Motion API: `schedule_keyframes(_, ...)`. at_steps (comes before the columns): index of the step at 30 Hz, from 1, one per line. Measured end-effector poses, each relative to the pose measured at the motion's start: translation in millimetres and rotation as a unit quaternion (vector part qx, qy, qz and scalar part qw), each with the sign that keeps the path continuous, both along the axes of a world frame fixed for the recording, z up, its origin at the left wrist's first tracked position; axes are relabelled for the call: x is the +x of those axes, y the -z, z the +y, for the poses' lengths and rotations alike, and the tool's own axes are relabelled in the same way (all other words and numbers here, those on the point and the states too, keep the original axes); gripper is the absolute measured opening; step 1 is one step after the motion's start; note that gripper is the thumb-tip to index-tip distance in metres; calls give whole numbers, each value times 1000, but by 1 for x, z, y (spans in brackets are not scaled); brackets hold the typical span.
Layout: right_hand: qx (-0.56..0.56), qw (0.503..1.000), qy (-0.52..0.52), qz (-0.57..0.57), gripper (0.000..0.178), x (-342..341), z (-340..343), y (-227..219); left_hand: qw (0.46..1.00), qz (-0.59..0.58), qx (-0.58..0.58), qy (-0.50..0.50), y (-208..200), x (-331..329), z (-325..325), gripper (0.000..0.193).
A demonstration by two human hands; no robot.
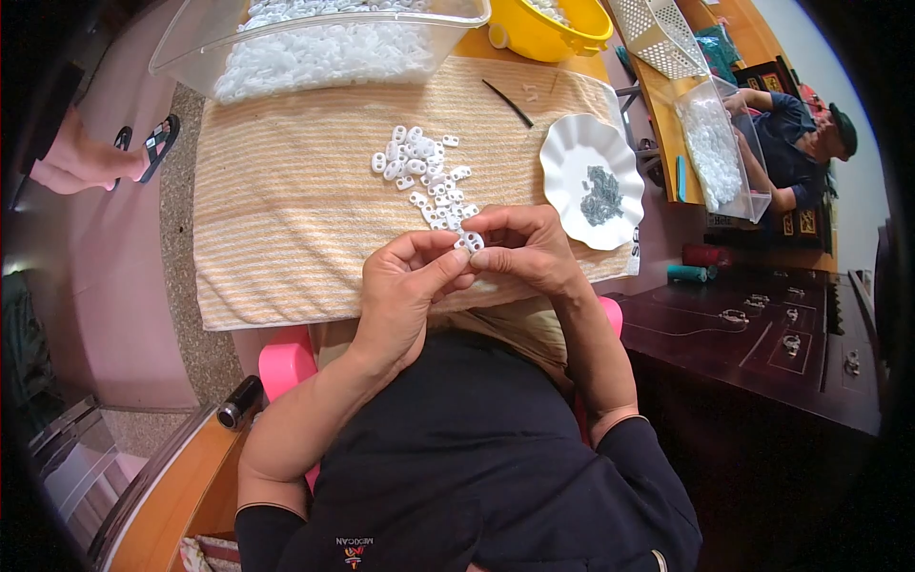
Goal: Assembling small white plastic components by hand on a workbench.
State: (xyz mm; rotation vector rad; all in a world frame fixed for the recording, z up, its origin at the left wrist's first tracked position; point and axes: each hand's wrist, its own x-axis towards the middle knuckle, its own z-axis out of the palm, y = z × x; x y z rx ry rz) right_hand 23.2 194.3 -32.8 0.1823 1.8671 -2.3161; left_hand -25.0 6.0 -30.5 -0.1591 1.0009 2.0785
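Close in front of me, above the near part of a striped towel (276,219), my left hand (405,286) and my right hand (529,253) meet. Both are closed, pinching a small white plastic piece with round holes (470,242) between thumbs and fingertips. Whether it is one piece or two held together, I cannot tell. Just beyond my fingertips lies a loose pile of white two-hole plastic pieces (410,157). To the right, a white scalloped plate (562,157) holds a heap of small grey-green translucent bits (600,197).
A clear bin (457,21) of white pieces and a yellow basin (543,38) stand at the far side. A thin black stick (507,103) lies on the towel. At right, another person (796,133) sits by a clear bin (753,205). Someone's sandalled foot (157,151) is at left.
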Motion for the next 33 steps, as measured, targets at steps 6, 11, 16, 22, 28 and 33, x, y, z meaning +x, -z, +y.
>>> schedule_keyframes(6,10,1000,-3,3,31,1,1,-1,1000,-7,-2,8,-1,0,1,17)
schedule_keyframes(11,-10,1000,-3,4,31,1,1,1,1000,-17,-3,8,-2,0,1,16)
schedule_keyframes(16,-27,1000,-2,4,30,1,2,2,1000,-22,3,11,-1,-1,0,16)
schedule_keyframes(22,-42,999,1,-3,31,2,1,0,999,-29,3,18,-2,-1,0,15)
schedule_keyframes(28,-39,999,-7,2,30,2,1,-2,999,-33,10,15,-1,0,0,16)
schedule_keyframes(33,-31,999,-17,41,31,2,2,-1,999,-36,7,17,-1,1,0,16)
